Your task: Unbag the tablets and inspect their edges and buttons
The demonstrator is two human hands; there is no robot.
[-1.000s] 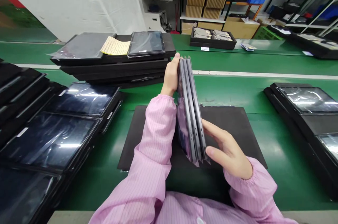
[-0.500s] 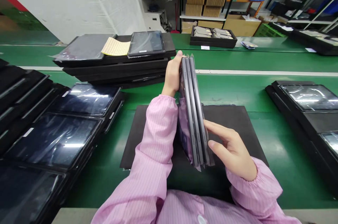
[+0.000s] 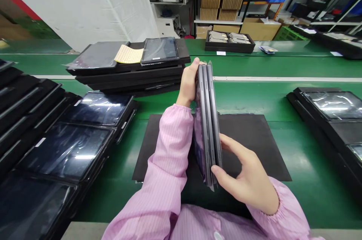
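Three thin grey tablets [image 3: 208,123], in clear film, stand on edge side by side, their long sides with speaker holes facing up. My left hand [image 3: 189,83] is closed around their far end; its fingers are mostly hidden behind them. At the near end, my right hand [image 3: 249,176] has its thumb against the tablets' upper edge and its fingers against the right-hand face, their tips partly hidden. Beneath the tablets lies a flat black foam mat [image 3: 246,142] on the green worktop [image 3: 249,102].
Left, black trays hold dark-screened tablets [image 3: 68,149]. Behind them, stacked black foam trays [image 3: 130,77] carry a yellow sticker sheet [image 3: 129,54] and another tablet [image 3: 160,49]. A tray with wrapped tablets [image 3: 333,104] stands right. A black box of grey parts [image 3: 229,40] sits at the back.
My right thumb has moved left onto the tablets' upper edge, and the right hand sits slightly lower. The tablets stand a little more upright, still in my left hand.
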